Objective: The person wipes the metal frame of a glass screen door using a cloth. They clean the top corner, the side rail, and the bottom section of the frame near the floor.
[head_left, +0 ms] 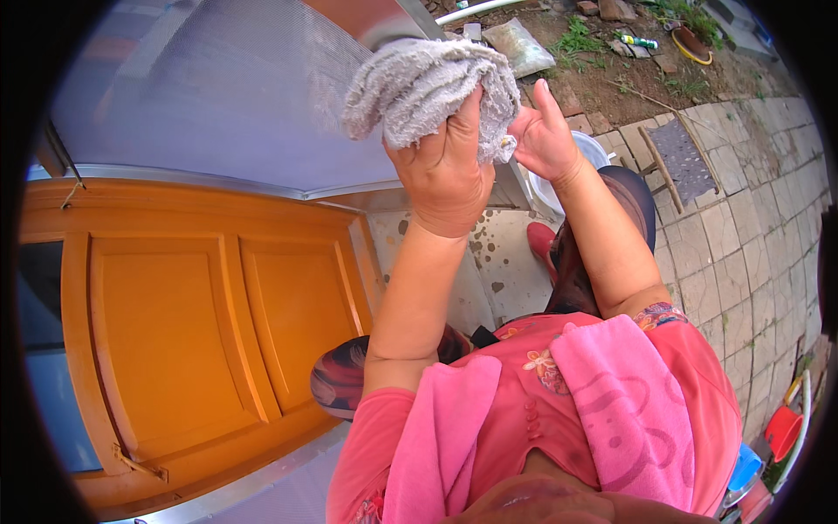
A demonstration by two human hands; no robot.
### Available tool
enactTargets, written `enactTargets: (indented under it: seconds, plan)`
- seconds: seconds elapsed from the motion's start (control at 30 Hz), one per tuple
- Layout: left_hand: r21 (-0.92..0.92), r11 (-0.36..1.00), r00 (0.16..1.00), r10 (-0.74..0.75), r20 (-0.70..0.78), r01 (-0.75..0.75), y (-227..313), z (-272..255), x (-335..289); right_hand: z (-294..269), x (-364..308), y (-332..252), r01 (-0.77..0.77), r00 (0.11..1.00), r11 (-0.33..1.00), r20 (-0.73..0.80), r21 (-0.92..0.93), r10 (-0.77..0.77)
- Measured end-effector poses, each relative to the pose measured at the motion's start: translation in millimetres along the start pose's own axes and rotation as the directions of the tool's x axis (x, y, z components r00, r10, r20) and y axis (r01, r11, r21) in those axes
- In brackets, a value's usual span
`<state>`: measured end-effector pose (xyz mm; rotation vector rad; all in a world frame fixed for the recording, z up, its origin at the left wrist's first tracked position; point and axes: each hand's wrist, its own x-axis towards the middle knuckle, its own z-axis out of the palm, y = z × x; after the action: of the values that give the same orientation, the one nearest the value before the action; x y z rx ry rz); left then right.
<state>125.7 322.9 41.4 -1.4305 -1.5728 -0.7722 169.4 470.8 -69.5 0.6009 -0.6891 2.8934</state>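
Observation:
A bunched grey rag [428, 92] with a shaggy, ridged surface is raised in front of me, in the upper middle. My left hand [447, 170] is closed on its near side, gripping it. Close beside the rag's right edge, my right hand [548, 138] has its palm turned up and its thumb stretched out. Its other fingers are partly hidden by the rag, so I cannot tell whether they touch it. Behind the rag stands a pale mesh-like panel [236, 96] with a metal frame.
An orange wooden door [161, 341] stands on the left. A white bucket [589, 153] sits beyond my right forearm, and a small stool [683, 162] rests on the paving [733, 236]. Far right lies soil with a pale sack [519, 48]. A red container [783, 432] is at lower right.

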Motion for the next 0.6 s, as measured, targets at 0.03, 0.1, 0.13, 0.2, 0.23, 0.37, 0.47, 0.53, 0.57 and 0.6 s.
enactTargets:
  seconds: [0.03, 0.1, 0.13, 0.2, 0.23, 0.37, 0.47, 0.53, 0.57, 0.6]
  plan:
    - [0.001, 1.000, 1.000, 0.000, 0.015, 0.000, -0.3, 7.7, -18.3, 2.0, 0.8, 1.1, -0.001, 1.000, 0.999, -0.024, 0.034, 0.002]
    - [-0.074, 0.997, 0.994, -0.009, 0.109, 0.017, 1.0, 26.6, -65.9, 3.0, 0.2, -1.0, 0.015, 0.994, 0.999, -0.111, -0.042, -0.020]
    - [-0.092, 0.995, 0.982, -0.008, 0.187, 0.026, 1.5, 35.5, -93.8, -5.2, 0.1, -5.2, -0.001, 0.999, 0.997, -0.035, -0.072, -0.001]
    - [-0.126, 0.985, 0.959, -0.082, 0.270, 0.120, -3.8, 55.1, -161.3, 1.3, 1.8, -2.2, -0.053, 0.998, 0.995, -0.037, -0.090, 0.050]
    - [-0.152, 0.974, 0.945, -0.112, 0.307, 0.165, -3.1, 63.2, -181.8, 0.7, 0.4, -2.2, -0.048, 0.999, 0.995, -0.028, -0.083, 0.046]
    - [-0.133, 0.989, 0.906, -0.001, 0.423, 0.063, 4.5, 69.9, -209.5, -9.3, 0.3, -5.2, -0.030, 0.999, 0.992, -0.030, -0.122, 0.026]
    - [-0.103, 0.995, 0.854, 0.063, 0.516, -0.011, 5.9, 69.7, -240.4, -11.1, 0.9, -4.5, -0.020, 0.999, 0.990, -0.036, -0.136, 0.015]
    - [-0.083, 0.996, 0.801, 0.039, 0.598, 0.013, 6.6, 65.1, -261.0, -13.6, 1.6, -4.1, -0.019, 1.000, 0.993, 0.004, -0.117, 0.019]
    - [-0.076, 0.997, 0.771, 0.029, 0.636, 0.025, 7.5, 63.8, -270.5, -15.0, 1.0, -4.9, -0.017, 1.000, 0.994, 0.021, -0.109, 0.019]
    - [-0.068, 0.993, 0.707, -0.017, 0.707, 0.092, 7.8, 59.0, -282.0, -14.8, 1.3, -2.9, -0.027, 0.999, 0.997, 0.045, -0.072, 0.030]
